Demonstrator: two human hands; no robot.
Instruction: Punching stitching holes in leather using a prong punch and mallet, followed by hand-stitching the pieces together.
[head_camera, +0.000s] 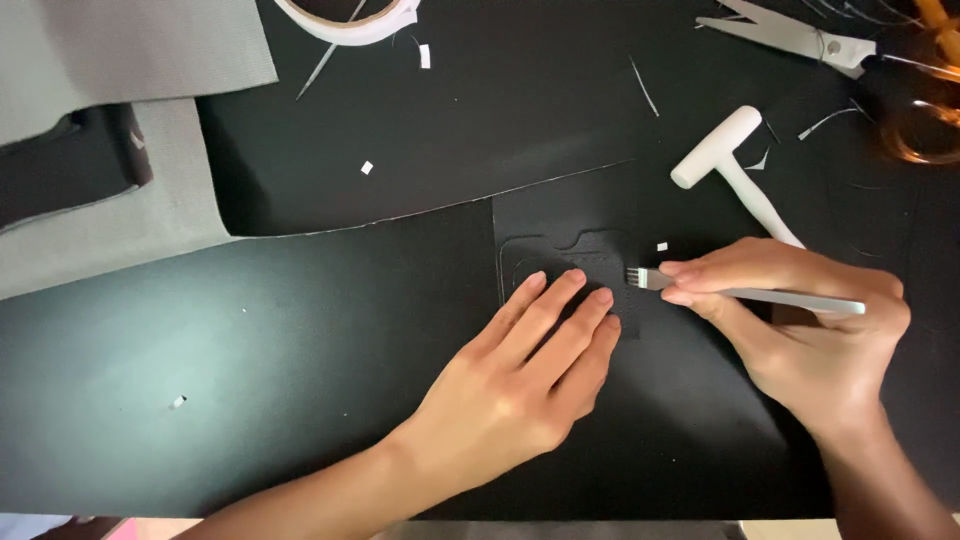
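Observation:
My left hand (520, 375) lies flat, fingers together, pressing down on a small black leather piece (575, 245) with a shaped cut-out outline. My right hand (800, 320) grips a slim metal pronged chisel (745, 293), its short teeth resting at the right edge of that leather piece, just beside my left fingertips. The chisel's shaft runs to the right across my right hand. Both hands work on a black mat (300, 350) that covers the table.
A white mallet (725, 160) lies just beyond my right hand. Scissors (800, 38) with amber handles sit at the top right. A roll of tape (350, 18) is at the top edge. Grey fabric (110, 60) covers the top left. Small white scraps dot the mat.

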